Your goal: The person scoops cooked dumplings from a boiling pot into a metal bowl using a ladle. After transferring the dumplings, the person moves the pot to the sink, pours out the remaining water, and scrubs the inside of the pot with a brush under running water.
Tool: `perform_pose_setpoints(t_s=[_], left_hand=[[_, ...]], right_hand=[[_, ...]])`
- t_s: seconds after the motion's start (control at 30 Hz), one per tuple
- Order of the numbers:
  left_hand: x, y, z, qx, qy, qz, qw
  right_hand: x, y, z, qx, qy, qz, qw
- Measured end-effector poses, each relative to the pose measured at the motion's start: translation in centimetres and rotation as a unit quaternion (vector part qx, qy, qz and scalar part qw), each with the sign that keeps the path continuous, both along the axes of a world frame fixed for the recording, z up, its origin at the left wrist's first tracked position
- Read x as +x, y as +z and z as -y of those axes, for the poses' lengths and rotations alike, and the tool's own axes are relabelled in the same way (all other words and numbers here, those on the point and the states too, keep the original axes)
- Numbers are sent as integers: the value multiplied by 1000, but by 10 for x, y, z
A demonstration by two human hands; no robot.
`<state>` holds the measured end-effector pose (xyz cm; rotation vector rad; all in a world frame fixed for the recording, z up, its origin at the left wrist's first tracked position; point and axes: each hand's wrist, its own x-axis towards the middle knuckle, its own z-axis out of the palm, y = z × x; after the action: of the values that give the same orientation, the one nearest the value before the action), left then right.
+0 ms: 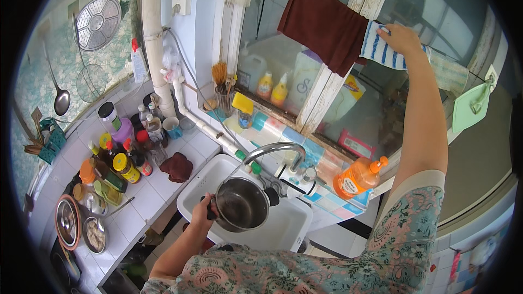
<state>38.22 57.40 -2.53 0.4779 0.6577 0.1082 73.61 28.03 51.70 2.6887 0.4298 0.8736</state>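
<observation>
My left hand [202, 211] grips one black handle of a steel pot [241, 204], which I hold tilted over the white sink [286, 224]. The pot's dark inside shows no contents, and its second black handle points right, below the curved chrome faucet [282, 147]. Up at the window, my right hand [400, 40] has hold of a white cloth with blue stripes [378, 49]. That cloth hangs on a line between a brown towel [322, 24] and a pale checked cloth [449, 69].
On the tiled counter at left crowd several sauce bottles [126, 167], beside a folded brown cloth [176, 167]. Nearer me stands a metal bowl with food [95, 234]. An orange pump bottle [357, 177] stands right of the faucet. A yellow sponge [243, 103] rests on a glass on the ledge.
</observation>
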Motion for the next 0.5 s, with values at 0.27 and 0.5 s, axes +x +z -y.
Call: perform_pose_setpoints(t_s=[0.27,0.5], left_hand=[[-4,-2,0,-20,22,4,1000],[-8,1,-9,-17,45,-13,999]], right_hand=[[-1,-48,11,-110,93,270,952],[-79,-169,-117,35,384,-15,923]])
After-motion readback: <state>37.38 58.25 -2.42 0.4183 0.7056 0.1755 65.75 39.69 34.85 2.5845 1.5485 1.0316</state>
